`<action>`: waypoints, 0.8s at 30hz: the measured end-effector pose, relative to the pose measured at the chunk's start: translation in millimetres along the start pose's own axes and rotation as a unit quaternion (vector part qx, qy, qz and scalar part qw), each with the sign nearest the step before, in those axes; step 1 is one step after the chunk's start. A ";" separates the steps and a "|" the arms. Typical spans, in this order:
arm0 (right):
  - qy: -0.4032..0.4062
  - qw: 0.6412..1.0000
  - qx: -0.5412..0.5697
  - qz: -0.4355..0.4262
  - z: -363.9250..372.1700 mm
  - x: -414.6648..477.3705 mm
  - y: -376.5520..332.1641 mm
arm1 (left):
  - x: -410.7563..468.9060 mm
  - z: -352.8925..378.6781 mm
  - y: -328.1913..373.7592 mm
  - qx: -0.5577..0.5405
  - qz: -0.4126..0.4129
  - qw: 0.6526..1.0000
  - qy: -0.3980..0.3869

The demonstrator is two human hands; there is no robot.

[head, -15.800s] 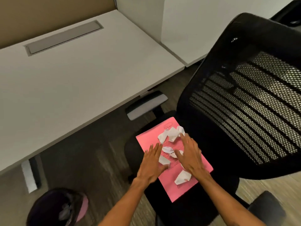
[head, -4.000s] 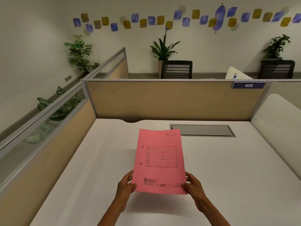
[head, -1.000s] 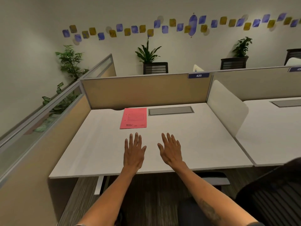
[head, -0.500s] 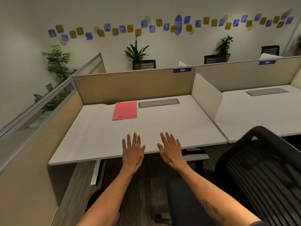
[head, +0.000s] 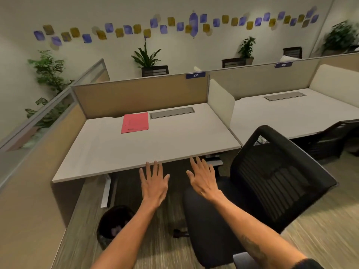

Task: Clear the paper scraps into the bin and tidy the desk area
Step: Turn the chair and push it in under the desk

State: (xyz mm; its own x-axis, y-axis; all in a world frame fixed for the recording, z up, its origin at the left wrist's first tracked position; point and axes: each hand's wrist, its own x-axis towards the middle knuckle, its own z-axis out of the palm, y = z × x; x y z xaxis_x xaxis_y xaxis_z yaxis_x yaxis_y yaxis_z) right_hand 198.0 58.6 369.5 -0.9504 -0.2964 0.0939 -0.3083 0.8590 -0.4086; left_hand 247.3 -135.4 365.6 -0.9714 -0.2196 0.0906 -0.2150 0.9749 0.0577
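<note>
A pink folder (head: 135,122) lies flat at the back of the white desk (head: 136,150), beside a grey cable hatch (head: 172,112). No paper scraps show on it. A black bin (head: 114,222) stands on the floor under the desk's left front corner, with something pale inside. My left hand (head: 154,181) and my right hand (head: 203,180) hover palms down, fingers spread, just in front of the desk's front edge. Both hold nothing.
A black mesh office chair (head: 272,177) stands to the right of my hands, its seat under my right forearm. Beige partitions (head: 136,94) wall the desk at the back and left. A white divider (head: 220,101) separates a neighbouring desk (head: 291,115) on the right.
The view has pulled back from the desk and turned right. My open hands now sit in front of the desk edge instead of over the top, and the chair and bin show more fully.
</note>
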 end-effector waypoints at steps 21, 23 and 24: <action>-0.012 0.999 0.000 -0.040 -139.6 -52.7 224.6 | -33.4 -7.6 267.8 -0.017 -0.014 1.000 -0.006; -0.028 0.998 0.000 -0.048 -152.4 -59.5 255.6 | -37.0 -3.1 305.3 -0.023 -0.023 0.999 -0.011; -0.035 0.998 0.001 -0.049 -157.8 -62.2 270.0 | -38.8 0.3 322.4 -0.027 -0.024 0.999 -0.013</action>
State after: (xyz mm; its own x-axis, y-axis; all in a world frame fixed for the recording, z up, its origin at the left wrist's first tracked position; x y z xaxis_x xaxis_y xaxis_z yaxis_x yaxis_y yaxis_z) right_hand 167.5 374.8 396.6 -0.9102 -0.4081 0.0708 -0.4005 0.8236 -0.4017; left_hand 215.6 187.4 380.4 -0.9625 -0.2644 0.0608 -0.2564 0.9598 0.1144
